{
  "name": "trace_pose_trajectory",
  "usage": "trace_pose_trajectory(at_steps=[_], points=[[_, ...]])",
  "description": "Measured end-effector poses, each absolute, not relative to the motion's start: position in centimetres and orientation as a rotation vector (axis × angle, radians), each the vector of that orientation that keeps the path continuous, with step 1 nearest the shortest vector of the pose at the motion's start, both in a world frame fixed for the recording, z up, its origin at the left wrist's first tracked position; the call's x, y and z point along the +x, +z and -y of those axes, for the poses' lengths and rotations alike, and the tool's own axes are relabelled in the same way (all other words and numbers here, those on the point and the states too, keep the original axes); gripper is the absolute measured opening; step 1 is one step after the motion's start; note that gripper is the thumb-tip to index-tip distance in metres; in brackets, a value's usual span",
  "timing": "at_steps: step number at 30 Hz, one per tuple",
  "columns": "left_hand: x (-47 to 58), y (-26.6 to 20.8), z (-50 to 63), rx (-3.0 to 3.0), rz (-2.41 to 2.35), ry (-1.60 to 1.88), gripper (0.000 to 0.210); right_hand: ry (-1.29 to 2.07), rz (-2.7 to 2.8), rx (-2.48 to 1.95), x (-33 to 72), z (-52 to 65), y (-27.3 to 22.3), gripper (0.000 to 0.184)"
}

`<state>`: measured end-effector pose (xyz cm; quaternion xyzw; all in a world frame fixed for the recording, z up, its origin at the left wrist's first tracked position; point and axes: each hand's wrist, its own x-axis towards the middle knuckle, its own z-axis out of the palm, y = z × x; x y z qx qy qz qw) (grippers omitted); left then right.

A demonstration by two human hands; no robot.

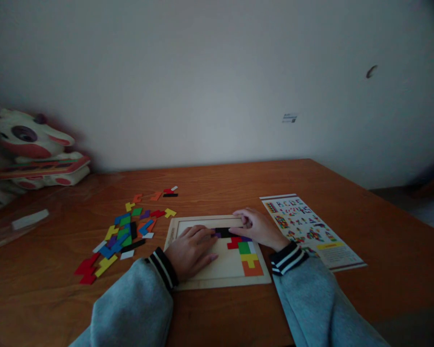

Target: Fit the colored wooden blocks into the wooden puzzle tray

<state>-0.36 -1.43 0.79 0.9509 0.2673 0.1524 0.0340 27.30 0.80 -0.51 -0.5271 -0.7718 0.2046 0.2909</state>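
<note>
A wooden puzzle tray [220,284] lies in front of me with coloured pieces along its right side. My left hand [191,250] rests over the tray's left half, fingers stretched out, fingertips by a purple piece [217,235] and the end of a black piece [224,232]. At the tray's upper right, my right hand [262,229] has its thumb tip on the black piece and its index finger bent apart near the rim; part of a purple piece shows below it. Under these sit a red piece [233,243], a green piece [244,248], a yellow piece [250,260] and an orange piece [253,271].
Several loose coloured pieces [125,233] are spread left of the tray, some touching or overlapping. A printed pattern sheet [332,255] lies to the right on the wooden table [217,318]. A cow-shaped toy keyboard [39,149] stands at the far left by the wall.
</note>
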Motion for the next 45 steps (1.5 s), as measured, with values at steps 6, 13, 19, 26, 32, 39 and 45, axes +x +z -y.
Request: trace_pose_trajectory(at_steps=[6, 13, 19, 26, 32, 39, 45], points=[[-0.3, 0.9, 1.5, 2.919, -0.819, 0.46, 0.042, 0.535, 2.08, -1.399, 27.3, -0.7, -0.2, 0.059], [-0.3, 0.8, 1.4, 2.931, -0.821, 0.476, 0.041, 0.54, 2.076, -1.401, 27.5, -0.8, -0.3, 0.058], [-0.3, 0.8, 1.4, 2.931, -0.817, 0.513, 0.041, 0.543, 2.086, -1.404, 27.4, -0.6, 0.0, 0.054], [-0.5, 1.0, 1.1, 2.926, -1.169, 0.698, 0.03, 0.582, 2.065, -1.43, 27.3, -0.5, -0.2, 0.047], [-4.0, 1.3, -1.1, 2.699, -1.987, 0.582, 0.033, 0.581, 2.089, -1.425, 27.3, -0.7, -0.4, 0.045], [-9.7, 0.6, -3.8, 2.445, -2.196, 0.376, 0.031, 0.578, 2.081, -1.437, 27.3, -0.6, -0.4, 0.041], [-11.2, 0.4, -4.7, 2.398, -2.195, 0.355, 0.032, 0.554, 2.086, -1.422, 27.3, -0.6, -0.3, 0.041]])
